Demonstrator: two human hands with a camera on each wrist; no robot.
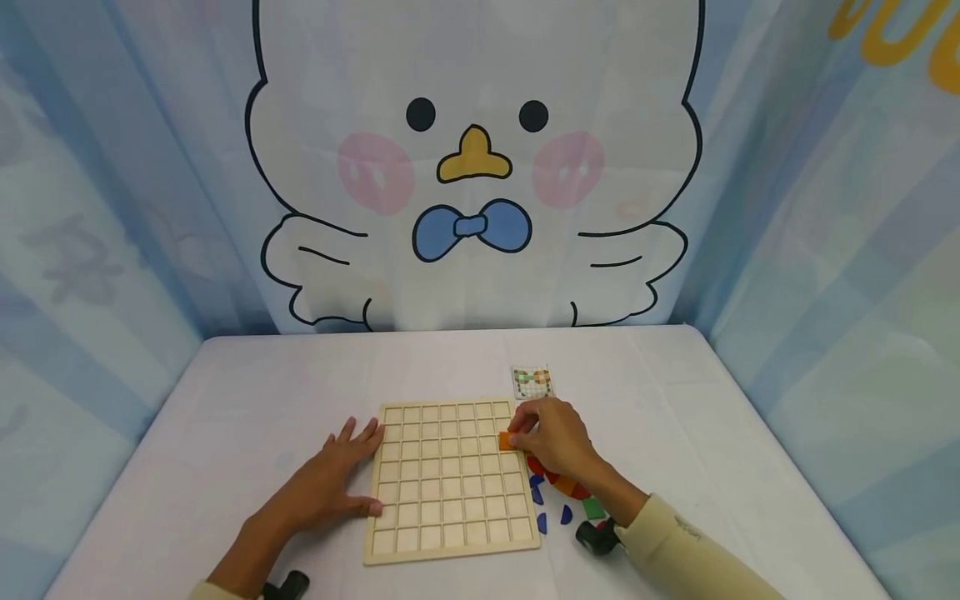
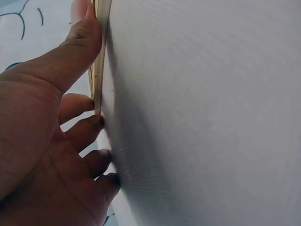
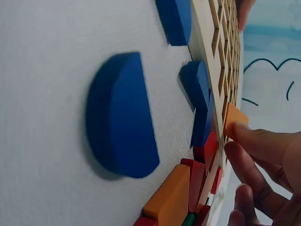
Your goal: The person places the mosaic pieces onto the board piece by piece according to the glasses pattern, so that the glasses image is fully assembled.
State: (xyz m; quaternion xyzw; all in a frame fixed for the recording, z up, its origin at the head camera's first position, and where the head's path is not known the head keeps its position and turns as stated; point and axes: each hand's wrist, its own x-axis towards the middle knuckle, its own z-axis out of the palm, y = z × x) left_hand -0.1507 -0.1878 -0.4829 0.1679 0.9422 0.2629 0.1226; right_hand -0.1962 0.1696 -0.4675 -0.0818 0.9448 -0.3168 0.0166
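Note:
A pale wooden grid board [image 1: 450, 489] with rows of square cells lies on the table. My left hand [image 1: 330, 481] is spread at its left edge, thumb and fingertips touching the rim; in the left wrist view the thumb [image 2: 77, 47] lies along the board's side. At the board's right side, my right hand [image 1: 558, 437] pinches an orange square block [image 1: 506, 441] between thumb and fingers, over the rightmost column. The right wrist view shows this orange block [image 3: 233, 118] tilted at the grid, its far part hidden by the fingertips.
Blue half-round blocks [image 1: 566, 514] lie right of the board. Several red and orange blocks [image 1: 566, 485] and a green block [image 1: 594, 508] are heaped partly under the right forearm. A small pattern card [image 1: 532, 382] lies behind the board. Printed curtains [image 1: 472, 292] enclose the table.

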